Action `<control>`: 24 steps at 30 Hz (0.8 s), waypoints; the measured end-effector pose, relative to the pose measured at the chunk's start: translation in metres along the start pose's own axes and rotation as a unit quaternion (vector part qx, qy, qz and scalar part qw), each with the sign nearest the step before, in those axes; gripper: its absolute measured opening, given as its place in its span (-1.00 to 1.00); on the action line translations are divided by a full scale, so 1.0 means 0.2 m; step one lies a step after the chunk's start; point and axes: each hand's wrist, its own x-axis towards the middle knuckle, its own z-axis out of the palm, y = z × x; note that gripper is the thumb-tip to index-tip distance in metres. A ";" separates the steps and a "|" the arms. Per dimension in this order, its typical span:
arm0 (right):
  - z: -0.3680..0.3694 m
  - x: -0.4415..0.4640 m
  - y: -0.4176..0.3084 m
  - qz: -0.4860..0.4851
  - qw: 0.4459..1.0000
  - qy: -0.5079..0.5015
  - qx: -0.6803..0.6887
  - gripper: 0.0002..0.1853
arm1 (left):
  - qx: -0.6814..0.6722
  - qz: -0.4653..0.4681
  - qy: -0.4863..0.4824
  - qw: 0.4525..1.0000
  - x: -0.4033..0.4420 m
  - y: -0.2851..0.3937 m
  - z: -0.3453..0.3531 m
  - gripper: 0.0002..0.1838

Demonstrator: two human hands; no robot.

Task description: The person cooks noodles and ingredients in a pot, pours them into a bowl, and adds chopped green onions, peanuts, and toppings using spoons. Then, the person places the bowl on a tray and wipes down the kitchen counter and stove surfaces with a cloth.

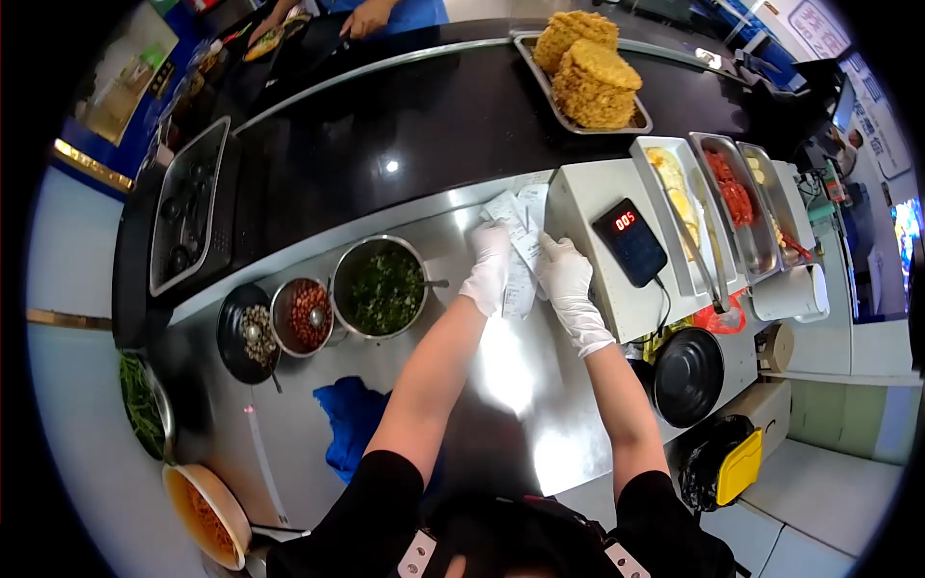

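Observation:
White gloves cover both my hands at the back of the steel counter. My left hand (489, 262) has its fingers closed on the printed paper receipts (520, 291), at their left edge. On the other side, my right hand (566, 275) is closed with its fingertips against the slips' right edge. Several receipts overlap there, lying against the raised back ledge. Just left of my left hand stands a steel pot of chopped greens (383, 292) with a spoon handle sticking out. A black device with red digits (629, 241) lies right of my right hand on a white box.
Left are a bowl of peanuts (304, 310), a dark bowl (237, 337) and a blue cloth (347, 424). Right are an egg tray (680, 207) with tongs, a tray of red sausages (729, 188) and black bowls (689, 378). Fried patties (594, 82) sit behind. Another person's hand (369, 16) holds a pan handle.

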 end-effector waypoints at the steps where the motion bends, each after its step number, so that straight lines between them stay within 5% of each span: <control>1: 0.01 -0.01 0.00 -0.010 0.995 -0.033 -0.098 -0.64 | 0.048 0.052 0.000 0.997 -0.07 0.01 0.00 -0.77; 2: 0.02 -0.04 -0.02 -0.025 0.979 -0.070 -0.192 -0.62 | 0.098 0.101 0.006 0.990 -0.17 0.03 -0.01 -0.76; 4: -0.08 -0.08 -0.09 -0.123 0.972 0.037 -0.196 -0.63 | 0.017 0.155 0.015 0.988 -0.51 0.10 -0.03 -0.70; 8: -0.28 -0.41 -0.37 -0.205 0.975 0.070 0.048 -0.69 | 0.284 0.459 -0.140 0.830 -1.15 0.04 -0.62 -0.68; 10: -0.23 -0.65 -0.44 -0.221 0.963 -0.052 0.146 -0.71 | 0.355 0.518 -0.114 0.770 -1.40 0.00 -1.01 -0.62; 12: -0.12 -0.84 -0.57 -0.300 0.929 -0.164 0.140 -0.68 | 0.435 0.461 0.001 0.774 -1.60 -0.08 -1.36 -0.56; 16: 0.09 -1.10 -0.94 -0.283 0.903 -0.299 0.125 -0.57 | 0.561 0.351 0.225 0.715 -1.78 -0.08 -1.85 -0.62; 18: 0.27 -1.18 -0.92 -0.309 0.906 -0.277 0.084 -0.66 | 0.565 0.268 0.236 0.743 -1.75 -0.21 -2.03 -0.65; 22: 0.32 -1.17 -0.95 -0.322 0.909 -0.240 0.115 -0.90 | 0.525 0.283 0.174 0.784 -1.71 -0.25 -2.18 -0.86; 24: 0.26 -1.10 -1.04 -0.240 0.920 -0.238 0.198 -0.90 | 0.474 0.340 0.235 0.777 -1.66 -0.20 -2.21 -0.92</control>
